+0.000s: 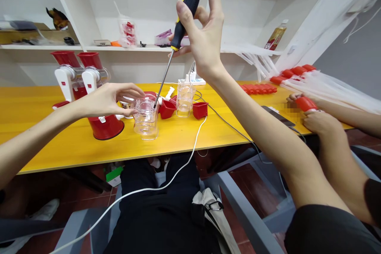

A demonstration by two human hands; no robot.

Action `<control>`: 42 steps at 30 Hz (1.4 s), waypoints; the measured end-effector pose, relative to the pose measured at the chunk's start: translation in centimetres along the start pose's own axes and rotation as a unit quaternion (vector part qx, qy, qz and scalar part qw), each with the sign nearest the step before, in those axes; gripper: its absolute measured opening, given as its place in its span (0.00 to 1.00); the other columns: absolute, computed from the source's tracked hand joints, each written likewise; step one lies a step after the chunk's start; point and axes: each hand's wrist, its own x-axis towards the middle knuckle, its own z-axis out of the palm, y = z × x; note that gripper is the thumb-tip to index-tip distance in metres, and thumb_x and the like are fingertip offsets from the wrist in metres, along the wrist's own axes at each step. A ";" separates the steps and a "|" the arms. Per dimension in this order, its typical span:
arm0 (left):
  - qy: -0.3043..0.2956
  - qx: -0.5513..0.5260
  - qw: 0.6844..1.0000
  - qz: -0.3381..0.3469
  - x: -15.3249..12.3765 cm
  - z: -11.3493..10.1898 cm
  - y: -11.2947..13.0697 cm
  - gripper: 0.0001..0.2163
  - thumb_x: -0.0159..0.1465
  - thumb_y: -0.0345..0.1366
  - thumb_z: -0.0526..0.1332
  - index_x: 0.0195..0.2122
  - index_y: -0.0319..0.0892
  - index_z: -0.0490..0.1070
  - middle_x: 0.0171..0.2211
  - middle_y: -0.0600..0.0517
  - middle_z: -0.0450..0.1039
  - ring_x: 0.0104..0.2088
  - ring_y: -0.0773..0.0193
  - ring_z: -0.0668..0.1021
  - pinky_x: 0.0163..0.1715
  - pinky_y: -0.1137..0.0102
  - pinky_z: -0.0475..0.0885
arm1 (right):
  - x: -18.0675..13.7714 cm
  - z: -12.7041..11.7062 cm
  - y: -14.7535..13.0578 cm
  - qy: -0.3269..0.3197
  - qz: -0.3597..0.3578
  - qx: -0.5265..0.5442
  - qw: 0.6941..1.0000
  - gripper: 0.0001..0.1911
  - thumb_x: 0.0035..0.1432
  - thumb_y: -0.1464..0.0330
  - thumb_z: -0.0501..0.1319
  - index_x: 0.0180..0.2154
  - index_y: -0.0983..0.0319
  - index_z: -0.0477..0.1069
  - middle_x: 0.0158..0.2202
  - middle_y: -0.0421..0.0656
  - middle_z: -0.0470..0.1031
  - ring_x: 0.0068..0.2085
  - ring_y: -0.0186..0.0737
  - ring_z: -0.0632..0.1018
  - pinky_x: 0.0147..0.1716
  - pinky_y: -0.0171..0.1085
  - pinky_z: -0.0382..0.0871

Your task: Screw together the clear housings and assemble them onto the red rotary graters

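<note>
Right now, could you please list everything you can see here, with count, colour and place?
screwdriver: 1, black and yellow handle, in right hand, tip in clear cup
clear cup: 1, transparent, table centre
clear stack: 1, transparent, behind cup
red tubs: 2, right of cup
red machines: 2, red and white, table left
red caps: a row, table right
table: 1, yellow
co-worker's hands: 2, far right, holding a red cap
left hand: 1, at cup rim
right hand: 1, raised

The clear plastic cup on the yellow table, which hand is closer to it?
Left. The left hand touches the clear plastic cup at its rim; the right hand grips the screwdriver high above.
</note>
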 end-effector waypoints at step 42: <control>0.054 0.048 0.997 -0.010 1.0 1.6 -0.2 0.26 0.53 0.53 0.72 0.47 0.43 0.74 0.44 0.47 0.82 0.43 0.56 0.83 0.49 0.63 0.76 | 1.4 3.4 -1.2 -0.124 -0.084 0.031 0.988 0.21 0.70 0.70 0.57 0.59 0.59 0.50 0.31 0.33 0.65 0.30 0.31 0.81 0.18 0.24 0.71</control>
